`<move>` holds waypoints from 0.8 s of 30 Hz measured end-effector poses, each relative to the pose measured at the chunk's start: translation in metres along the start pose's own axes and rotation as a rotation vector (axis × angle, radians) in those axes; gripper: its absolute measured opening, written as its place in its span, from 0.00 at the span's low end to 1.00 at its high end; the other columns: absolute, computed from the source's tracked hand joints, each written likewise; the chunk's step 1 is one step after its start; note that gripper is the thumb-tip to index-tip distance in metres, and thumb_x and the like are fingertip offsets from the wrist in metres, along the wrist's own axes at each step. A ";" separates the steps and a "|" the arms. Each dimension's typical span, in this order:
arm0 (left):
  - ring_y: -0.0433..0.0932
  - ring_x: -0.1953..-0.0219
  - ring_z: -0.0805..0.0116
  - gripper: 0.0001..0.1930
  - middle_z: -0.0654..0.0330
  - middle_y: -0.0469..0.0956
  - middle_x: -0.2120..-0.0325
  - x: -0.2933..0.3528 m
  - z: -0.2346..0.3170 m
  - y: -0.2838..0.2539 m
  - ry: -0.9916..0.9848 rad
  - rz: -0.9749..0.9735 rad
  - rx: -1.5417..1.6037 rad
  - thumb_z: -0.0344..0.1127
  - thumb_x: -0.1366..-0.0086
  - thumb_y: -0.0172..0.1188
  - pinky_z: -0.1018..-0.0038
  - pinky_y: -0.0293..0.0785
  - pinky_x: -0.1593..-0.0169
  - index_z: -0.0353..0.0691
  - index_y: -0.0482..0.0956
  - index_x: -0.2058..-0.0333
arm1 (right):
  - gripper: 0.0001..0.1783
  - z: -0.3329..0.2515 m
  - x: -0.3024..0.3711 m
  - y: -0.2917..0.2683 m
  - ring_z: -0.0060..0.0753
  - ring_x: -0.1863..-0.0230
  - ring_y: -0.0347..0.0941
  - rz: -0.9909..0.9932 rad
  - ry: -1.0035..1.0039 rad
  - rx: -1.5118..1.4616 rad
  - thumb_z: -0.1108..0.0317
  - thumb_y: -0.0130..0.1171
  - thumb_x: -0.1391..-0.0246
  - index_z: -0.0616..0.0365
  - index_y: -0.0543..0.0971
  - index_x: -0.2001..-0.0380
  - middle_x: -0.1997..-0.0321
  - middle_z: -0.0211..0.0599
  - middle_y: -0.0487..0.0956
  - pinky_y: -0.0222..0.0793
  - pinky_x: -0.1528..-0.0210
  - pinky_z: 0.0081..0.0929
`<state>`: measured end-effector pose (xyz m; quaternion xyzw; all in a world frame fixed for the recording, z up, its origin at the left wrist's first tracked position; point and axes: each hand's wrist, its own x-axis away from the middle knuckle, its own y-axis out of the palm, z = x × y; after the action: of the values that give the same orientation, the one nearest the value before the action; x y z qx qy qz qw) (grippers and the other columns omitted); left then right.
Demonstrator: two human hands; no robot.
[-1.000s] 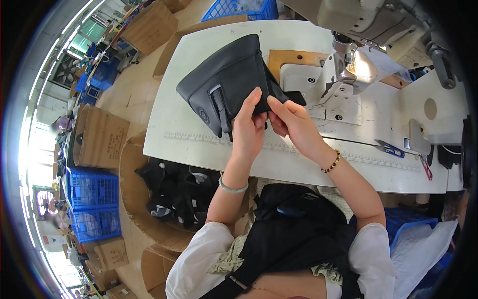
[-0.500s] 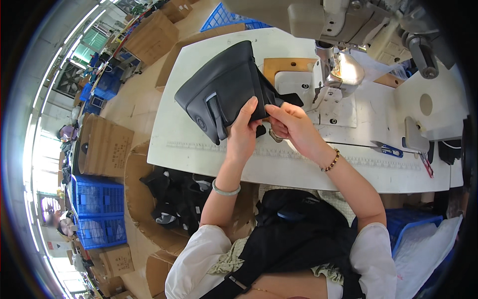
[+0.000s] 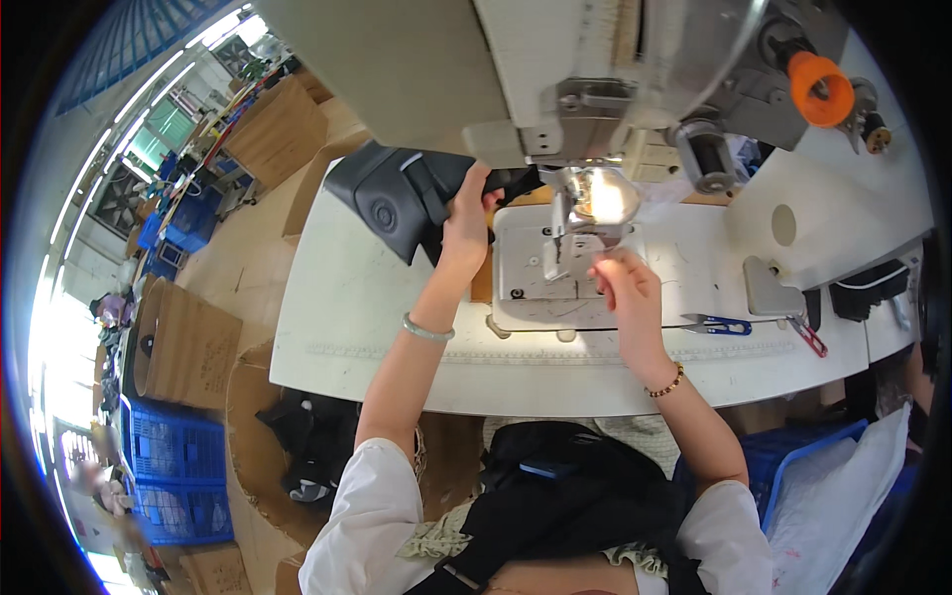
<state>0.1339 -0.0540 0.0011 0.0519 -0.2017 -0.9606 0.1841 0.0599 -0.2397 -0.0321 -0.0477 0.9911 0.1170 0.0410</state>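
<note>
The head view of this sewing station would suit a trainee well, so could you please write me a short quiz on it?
1. True or false: the black item is held by the left hand alone.

2. Where is the right hand?
A. On the black item
B. Close to the lit needle area of the sewing machine
C. Below the table's front edge

3. Fill in the blank: the snips lying to the right of the right hand have a ____ handle.

Key: 1. True; 2. B; 3. blue
</note>
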 end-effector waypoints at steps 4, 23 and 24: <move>0.66 0.72 0.76 0.12 0.63 0.71 0.76 -0.018 -0.027 0.027 -0.042 -0.149 -0.192 0.38 0.42 0.45 0.82 0.62 0.66 0.33 0.71 0.72 | 0.09 -0.007 -0.032 -0.026 0.13 0.79 0.59 0.209 -0.189 0.038 0.68 0.49 0.51 0.60 0.69 0.66 0.77 0.26 0.68 0.57 0.77 0.13; 0.70 0.62 0.74 0.22 0.63 0.70 0.63 0.011 -0.021 0.058 0.063 -0.429 0.002 0.49 0.43 0.46 0.76 0.67 0.59 0.40 0.65 0.55 | 0.08 -0.038 -0.097 -0.019 0.31 0.75 0.65 0.116 -0.770 0.333 0.80 0.46 0.63 0.62 0.71 0.75 0.75 0.36 0.68 0.61 0.71 0.22; 0.70 0.62 0.74 0.22 0.63 0.70 0.63 0.009 -0.023 0.058 0.062 -0.431 0.004 0.49 0.43 0.46 0.76 0.67 0.59 0.40 0.65 0.55 | 0.07 -0.037 -0.096 -0.019 0.29 0.74 0.66 0.127 -0.760 0.320 0.81 0.46 0.63 0.63 0.72 0.76 0.75 0.36 0.68 0.61 0.71 0.21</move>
<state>0.1490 -0.1151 0.0035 0.1239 -0.1820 -0.9753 -0.0196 0.1546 -0.2591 0.0079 0.0670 0.9122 -0.0267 0.4034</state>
